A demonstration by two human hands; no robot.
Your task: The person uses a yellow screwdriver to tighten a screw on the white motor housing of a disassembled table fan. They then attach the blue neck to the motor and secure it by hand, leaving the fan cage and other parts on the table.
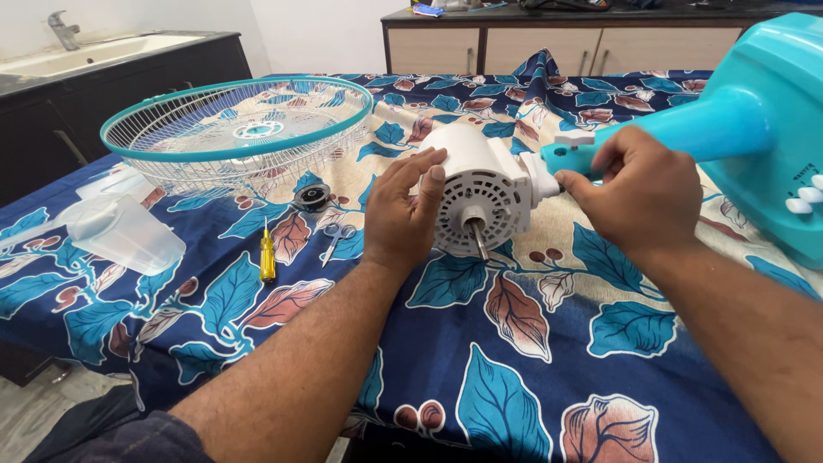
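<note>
A white fan motor housing (480, 184) lies on its side on the leaf-patterned cloth, its metal shaft (477, 240) pointing toward me. My left hand (401, 213) rests against the housing's left side, fingers curled over its top. My right hand (639, 190) grips the turquoise neck (686, 129) of the fan stand where it joins the motor. The turquoise base (784, 137) with white buttons stands at the far right.
A teal-rimmed wire fan guard (240, 129) lies at the back left. Clear plastic blades (124, 227) sit at the left edge. A yellow screwdriver (267, 255), small scissors (337, 240) and a black round cap (311, 197) lie nearby. A sink (94, 51) and cabinets (557, 47) stand behind.
</note>
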